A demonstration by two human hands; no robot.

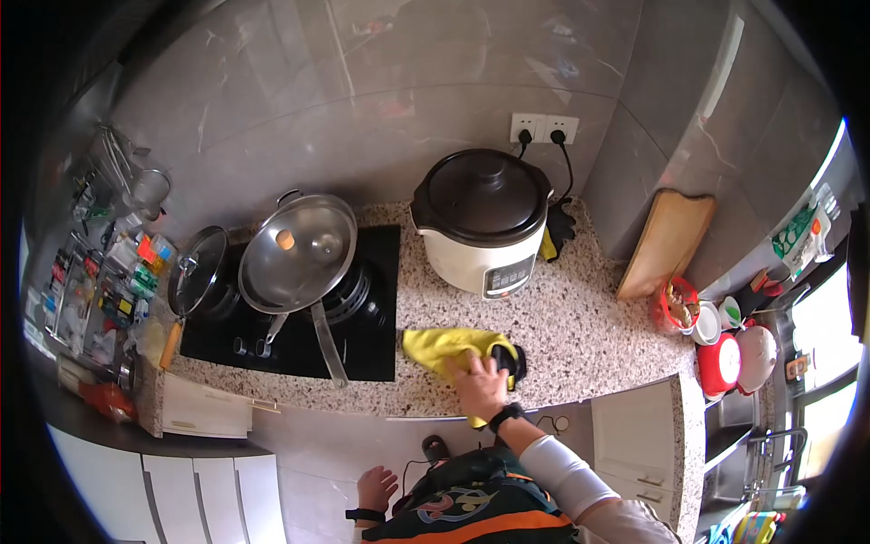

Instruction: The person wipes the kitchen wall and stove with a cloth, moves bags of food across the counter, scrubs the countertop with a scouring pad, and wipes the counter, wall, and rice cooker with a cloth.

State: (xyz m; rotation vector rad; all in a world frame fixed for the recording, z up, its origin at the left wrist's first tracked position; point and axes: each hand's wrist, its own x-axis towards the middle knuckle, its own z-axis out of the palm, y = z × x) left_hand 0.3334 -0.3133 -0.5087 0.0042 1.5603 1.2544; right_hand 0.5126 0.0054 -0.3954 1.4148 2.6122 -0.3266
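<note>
My right hand [480, 385] presses down on a yellow cloth [439, 346] with a dark part at its right side, gripping it near the front edge of the speckled counter [580, 335]. Part of the cloth hangs over that edge. Below the counter, my left hand [376, 488] is held low in front of my body, fingers apart and holding nothing. Behind the cloth stands a white electric cooker [476, 263] with a dark lid [487, 195]. To the left, a steel wok [304, 258] sits tilted on the black stove [372, 340], with its handle pointing toward me.
A lidded pan [199, 272] stands on the left burner beside crowded bottles and jars [118, 290]. The cooker's cord reaches a wall socket [544, 128]. A wooden cutting board [666, 240] leans at the right, near a red basket [675, 308] and a sink [729, 412].
</note>
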